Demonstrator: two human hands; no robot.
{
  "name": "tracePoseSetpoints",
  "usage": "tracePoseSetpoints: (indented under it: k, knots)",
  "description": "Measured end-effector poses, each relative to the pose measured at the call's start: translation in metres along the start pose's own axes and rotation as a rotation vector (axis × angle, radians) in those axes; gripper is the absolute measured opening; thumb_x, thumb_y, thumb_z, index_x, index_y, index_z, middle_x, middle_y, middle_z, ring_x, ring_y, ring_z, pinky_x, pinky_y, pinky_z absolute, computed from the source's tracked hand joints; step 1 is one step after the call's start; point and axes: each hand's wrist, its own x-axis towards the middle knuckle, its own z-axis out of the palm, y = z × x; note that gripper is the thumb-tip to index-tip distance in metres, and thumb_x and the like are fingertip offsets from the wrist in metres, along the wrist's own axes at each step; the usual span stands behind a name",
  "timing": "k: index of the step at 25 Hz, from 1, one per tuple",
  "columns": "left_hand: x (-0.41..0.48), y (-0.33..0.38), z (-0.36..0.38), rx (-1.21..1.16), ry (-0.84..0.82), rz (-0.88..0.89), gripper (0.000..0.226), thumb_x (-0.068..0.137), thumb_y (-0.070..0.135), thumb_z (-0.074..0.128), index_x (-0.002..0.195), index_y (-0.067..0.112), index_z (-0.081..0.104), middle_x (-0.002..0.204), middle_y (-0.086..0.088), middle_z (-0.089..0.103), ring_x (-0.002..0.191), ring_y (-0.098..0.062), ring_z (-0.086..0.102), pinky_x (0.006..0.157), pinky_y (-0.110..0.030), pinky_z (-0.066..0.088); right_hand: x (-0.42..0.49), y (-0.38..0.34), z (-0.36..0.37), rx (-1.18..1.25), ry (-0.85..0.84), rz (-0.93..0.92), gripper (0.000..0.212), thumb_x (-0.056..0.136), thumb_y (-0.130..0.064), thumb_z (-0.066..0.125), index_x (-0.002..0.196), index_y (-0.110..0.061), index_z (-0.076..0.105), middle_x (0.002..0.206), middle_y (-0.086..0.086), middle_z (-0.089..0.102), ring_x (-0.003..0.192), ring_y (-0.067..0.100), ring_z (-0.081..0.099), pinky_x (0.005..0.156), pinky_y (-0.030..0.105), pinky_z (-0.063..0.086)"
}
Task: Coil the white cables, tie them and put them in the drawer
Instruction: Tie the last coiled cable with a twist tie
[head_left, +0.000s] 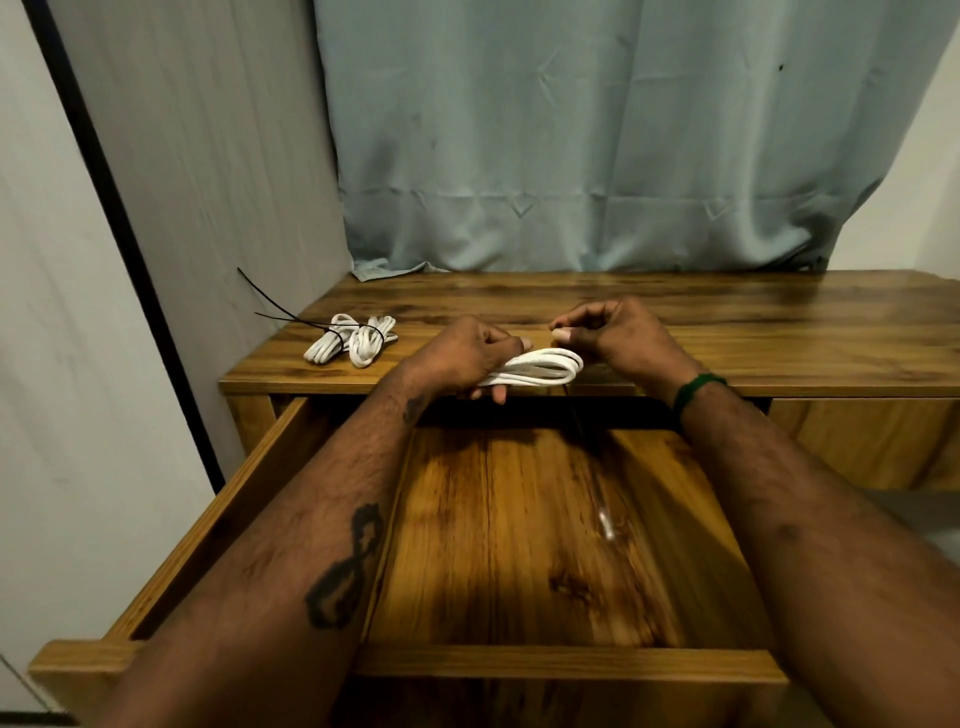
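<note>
My left hand (467, 358) grips a coiled white cable (545, 366) held level above the back of the open wooden drawer (218, 509). My right hand (608, 335) is at the coil's right end, thumb and fingers pinched together on a thin black tie; a dark strand (576, 421) hangs from the coil down into the drawer. Two other white cable coils (353, 340) lie on the desk top at the left, each bound with a black tie whose long tails stick out to the upper left.
The wooden desk top (727, 322) runs to the right behind my hands. A grey-blue curtain (571, 156) hangs behind it and a grey panel (208, 182) stands on the left. The drawer's bare floor (545, 530) lies under my forearms.
</note>
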Motion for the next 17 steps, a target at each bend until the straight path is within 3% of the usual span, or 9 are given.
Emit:
tracePoseSetpoints:
  k: [4,7,10,13,15,17]
  knots:
    - [-0.001,0.004,0.011,0.014,-0.068,0.018,0.042,0.101,0.043,0.056,0.082,0.011,0.076,0.063,-0.013,0.071,0.041,-0.016,0.043,0.041,-0.022,0.032,-0.001,-0.002,0.006,-0.148,0.01,0.0,0.007,0.082,-0.005,0.078,0.083,-0.012,0.076,0.069,-0.001,0.076,0.061,0.006,0.068,0.059,0.019,0.054]
    - [0.001,0.002,0.016,0.047,-0.088,0.031,0.036,0.102,0.033,0.054,0.078,0.015,0.074,0.062,-0.013,0.07,0.041,-0.017,0.043,0.042,-0.022,0.03,-0.001,-0.012,0.015,-0.108,0.04,0.012,0.014,0.081,0.002,0.071,0.076,-0.011,0.073,0.066,0.002,0.075,0.059,0.01,0.068,0.058,0.022,0.055]
    - [0.004,-0.004,0.015,0.061,-0.08,0.036,0.034,0.102,0.026,0.051,0.081,0.011,0.073,0.062,-0.013,0.07,0.041,-0.016,0.045,0.043,-0.024,0.032,-0.002,-0.018,0.022,-0.104,0.021,-0.035,0.008,0.082,0.001,0.073,0.082,-0.007,0.074,0.065,-0.001,0.074,0.057,0.007,0.067,0.056,0.022,0.054]
    - [0.006,-0.006,0.009,-0.033,-0.003,0.039,0.037,0.103,0.034,0.053,0.074,0.019,0.072,0.059,-0.009,0.069,0.039,-0.014,0.044,0.04,-0.021,0.032,-0.002,-0.017,0.024,0.018,0.105,-0.092,0.013,0.09,-0.02,0.073,0.097,-0.01,0.074,0.086,0.008,0.076,0.069,0.013,0.069,0.06,0.021,0.054]
    - [0.008,-0.009,0.002,-0.115,0.124,0.038,0.039,0.103,0.034,0.052,0.072,0.02,0.071,0.056,-0.006,0.067,0.037,-0.013,0.042,0.039,-0.019,0.03,0.0,-0.011,0.019,0.139,0.149,0.003,0.027,0.097,-0.036,0.063,0.101,-0.011,0.07,0.093,0.013,0.074,0.075,0.023,0.068,0.067,0.033,0.056]
    - [0.011,-0.016,-0.003,-0.214,0.248,-0.014,0.036,0.103,0.036,0.052,0.082,0.017,0.074,0.054,-0.005,0.065,0.036,-0.014,0.04,0.04,-0.019,0.029,-0.003,-0.003,0.013,0.219,-0.026,0.22,0.04,0.099,-0.042,0.056,0.11,-0.004,0.064,0.097,0.022,0.071,0.081,0.032,0.066,0.071,0.042,0.055]
